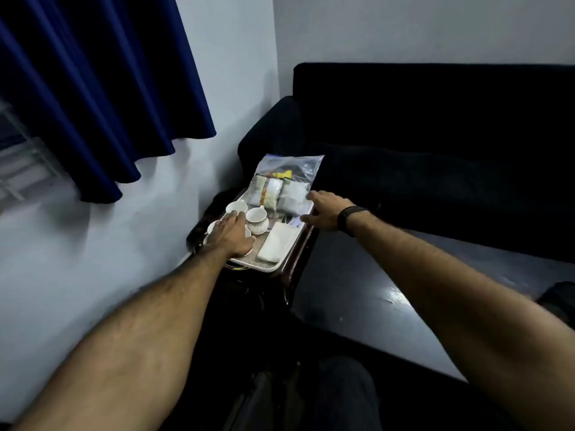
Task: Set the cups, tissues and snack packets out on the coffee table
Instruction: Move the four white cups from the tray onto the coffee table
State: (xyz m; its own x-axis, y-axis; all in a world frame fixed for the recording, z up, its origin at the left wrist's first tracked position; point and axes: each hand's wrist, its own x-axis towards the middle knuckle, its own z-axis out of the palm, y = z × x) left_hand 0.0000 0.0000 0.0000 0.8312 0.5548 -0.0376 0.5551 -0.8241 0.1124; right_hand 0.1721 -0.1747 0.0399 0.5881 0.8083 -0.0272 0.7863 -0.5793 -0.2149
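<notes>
Cups (pixel 257 218) stand on a pale tray (pixel 270 266) that sits on a small dark stand in the corner, between the white wall (pixel 124 244) and the black sofa (pixel 435 135). We count two upright white cups side by side, one at the far left (pixel 236 208) and one just right of it, and what looks like white saucers under our left hand (pixel 231 236). That hand lies palm down over the saucers at the tray's left side, fingers fairly straight and touching the crockery; we cannot tell whether it grips anything. Beside the cups, at the tray's right, lies a white tissue pack (pixel 276 246). At the tray's far end a clear zip bag (pixel 284 185) holds the snack packets, leaning toward the sofa arm. Our right hand (pixel 323 210), with a dark band (pixel 350 219) on the wrist, reaches to the tray's right edge, its fingers spread at the bag's near corner and thumb apart. The dark coffee table (pixel 389 306) lies to the right of the stand. A blue curtain (pixel 93 88) hangs at upper left.
</notes>
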